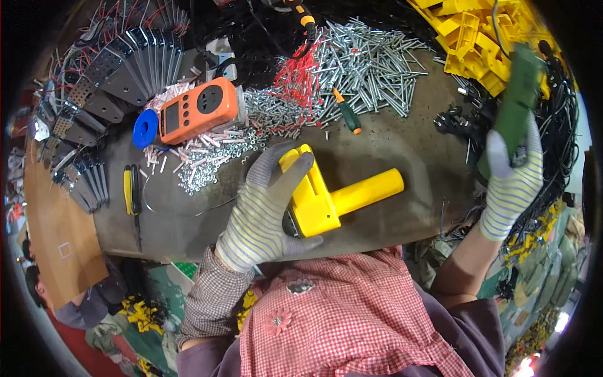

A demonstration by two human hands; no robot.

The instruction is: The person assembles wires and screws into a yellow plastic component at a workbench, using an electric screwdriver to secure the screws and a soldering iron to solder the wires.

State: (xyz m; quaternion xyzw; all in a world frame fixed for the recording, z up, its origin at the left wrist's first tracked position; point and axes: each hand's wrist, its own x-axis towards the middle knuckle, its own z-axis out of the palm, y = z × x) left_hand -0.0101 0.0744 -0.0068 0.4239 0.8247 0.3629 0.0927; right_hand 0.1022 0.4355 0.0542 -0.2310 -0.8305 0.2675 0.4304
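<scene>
My left hand (264, 207), in a striped glove with grey fingertips, grips a yellow plastic housing (317, 204) at the table's near edge. A round yellow handle (367, 191) sticks out from the housing toward the right. A dark part shows at the housing's lower left corner, partly hidden by the hand. Off to the right, my right hand (516, 173), gloved the same way, is closed round a long green power tool (520, 88), held up beside the black cables. Its working end cannot be made out.
Long screws (370, 63) lie heaped at the back, near red wire pieces (298, 78) and a small screwdriver (347, 112). An orange meter (200, 112), blue tape roll (146, 129), nuts (200, 178) and yellow-handled pliers (132, 191) lie left. Yellow housings (477, 44) are piled far right beside black cables (556, 119).
</scene>
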